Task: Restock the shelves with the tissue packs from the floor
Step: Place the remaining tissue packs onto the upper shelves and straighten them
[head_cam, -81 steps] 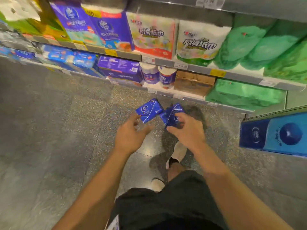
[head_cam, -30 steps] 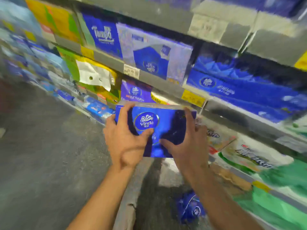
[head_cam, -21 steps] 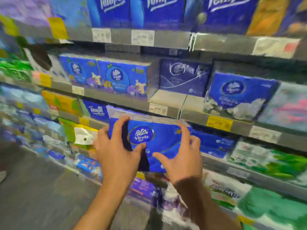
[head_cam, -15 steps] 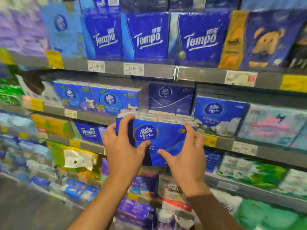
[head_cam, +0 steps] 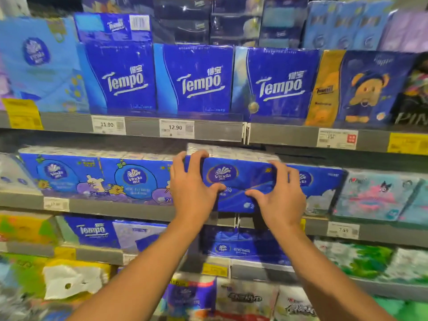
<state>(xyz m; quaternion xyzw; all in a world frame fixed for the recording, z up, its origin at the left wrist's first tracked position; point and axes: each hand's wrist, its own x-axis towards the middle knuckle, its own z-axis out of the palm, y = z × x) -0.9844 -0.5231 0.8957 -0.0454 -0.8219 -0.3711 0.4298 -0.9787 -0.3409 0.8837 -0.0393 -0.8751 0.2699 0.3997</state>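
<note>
I hold a dark blue Vinda tissue pack upright at the mouth of the second shelf from the top. My left hand grips its left end, fingers over the top edge and thumb under the logo. My right hand grips the right end the same way. The pack sits in the gap between the cartoon Vinda packs on the left and a similar blue Vinda pack on the right. Its lower edge hangs just over the shelf rail.
Tempo packs fill the shelf above, with price tags on the rail. Pink and teal packs stand to the right. Lower shelves hold more Tempo packs, blue Vinda packs and green packs.
Both hands picked the blue pack up off the floor, raised it past the lower shelves, and brought it forward into the gap on the second shelf.
</note>
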